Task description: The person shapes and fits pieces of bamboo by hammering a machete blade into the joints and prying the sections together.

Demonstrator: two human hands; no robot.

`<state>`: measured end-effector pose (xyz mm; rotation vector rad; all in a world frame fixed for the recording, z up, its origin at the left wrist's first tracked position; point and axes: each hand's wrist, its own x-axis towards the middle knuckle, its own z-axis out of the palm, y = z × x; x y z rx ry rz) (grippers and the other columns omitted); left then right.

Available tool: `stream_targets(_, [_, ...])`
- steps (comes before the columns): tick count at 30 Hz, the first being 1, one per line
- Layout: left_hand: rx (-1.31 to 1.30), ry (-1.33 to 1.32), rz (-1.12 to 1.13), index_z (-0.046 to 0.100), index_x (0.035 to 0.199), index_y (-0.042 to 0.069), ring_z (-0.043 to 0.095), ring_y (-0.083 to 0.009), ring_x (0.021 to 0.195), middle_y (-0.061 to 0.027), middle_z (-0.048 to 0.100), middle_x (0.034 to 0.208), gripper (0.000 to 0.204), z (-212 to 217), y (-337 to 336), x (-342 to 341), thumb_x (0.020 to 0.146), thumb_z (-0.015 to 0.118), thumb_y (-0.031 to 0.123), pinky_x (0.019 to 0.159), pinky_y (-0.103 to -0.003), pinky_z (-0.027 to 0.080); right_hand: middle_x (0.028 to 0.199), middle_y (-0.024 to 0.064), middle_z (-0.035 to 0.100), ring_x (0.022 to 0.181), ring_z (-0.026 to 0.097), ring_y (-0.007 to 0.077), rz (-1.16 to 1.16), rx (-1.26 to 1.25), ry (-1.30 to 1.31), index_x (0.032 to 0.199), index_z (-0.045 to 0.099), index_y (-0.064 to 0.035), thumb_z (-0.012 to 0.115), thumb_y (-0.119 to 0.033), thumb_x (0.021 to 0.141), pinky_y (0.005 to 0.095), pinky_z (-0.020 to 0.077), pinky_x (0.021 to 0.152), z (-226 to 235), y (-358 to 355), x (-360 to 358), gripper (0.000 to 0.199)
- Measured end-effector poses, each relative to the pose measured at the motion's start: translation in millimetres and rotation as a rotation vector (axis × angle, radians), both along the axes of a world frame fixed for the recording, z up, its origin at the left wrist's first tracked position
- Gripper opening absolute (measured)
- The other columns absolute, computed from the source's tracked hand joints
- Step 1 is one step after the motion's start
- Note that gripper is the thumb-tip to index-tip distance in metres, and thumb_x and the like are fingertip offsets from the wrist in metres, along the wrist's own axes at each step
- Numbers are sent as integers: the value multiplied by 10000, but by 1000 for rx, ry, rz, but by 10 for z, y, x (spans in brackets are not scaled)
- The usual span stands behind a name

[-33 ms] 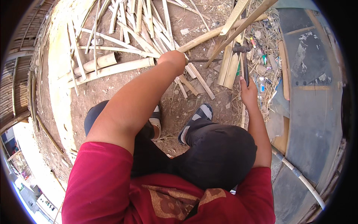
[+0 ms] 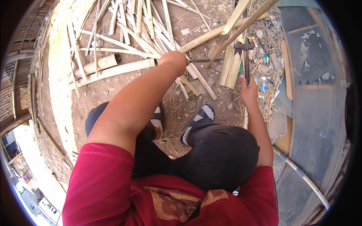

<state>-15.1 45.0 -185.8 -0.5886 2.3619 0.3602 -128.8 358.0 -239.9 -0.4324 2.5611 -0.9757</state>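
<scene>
My left hand (image 2: 174,60) is closed on the handle of a knife with a dark, narrow blade (image 2: 203,60). The blade points right, its far end by the lower end of a long bamboo strip (image 2: 237,34) slanting up to the right. Behind the blade, a bamboo pole (image 2: 203,40) lies across. My right hand (image 2: 249,90) grips a hammer (image 2: 246,64) by its dark handle, with the head (image 2: 244,46) away from me. Split bamboo lengths (image 2: 229,71) lie between the blade and the hammer. How the blade meets the strip is hard to tell.
Many split bamboo strips (image 2: 139,22) are heaped at the far left. Two thicker bamboo pieces (image 2: 113,73) lie nearer. Litter and a small bottle (image 2: 264,84) are right of the hammer. Dark sheeting (image 2: 316,124) runs along the right. My foot (image 2: 201,116) is on bare earth.
My right hand and the hammer have shifted slightly left, and the hammer head has turned a little. My left hand with the knife has stayed nearly in place.
</scene>
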Motion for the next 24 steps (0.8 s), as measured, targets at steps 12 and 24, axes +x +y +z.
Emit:
stream_targets(12, [-2, -20, -29, 775, 1126, 193, 726, -309, 1042, -113, 752, 1093, 277, -120, 65, -59, 927, 598, 115, 871, -428, 592, 808, 227, 667, 767, 678, 352, 23, 99, -8, 1014, 653, -2, 616, -390, 1019, 431, 516, 726, -433, 96, 53, 390])
stream_targets(24, [2, 15, 12, 775, 1130, 205, 724, -306, 1047, -113, 747, 1093, 297, -206, 74, 0, 911, 607, 94, 883, -435, 594, 688, 142, 614, 633, 630, 271, 273, -109, -34, 1017, 612, -18, 624, -355, 1031, 389, 479, 622, 404, 132, 426, 337])
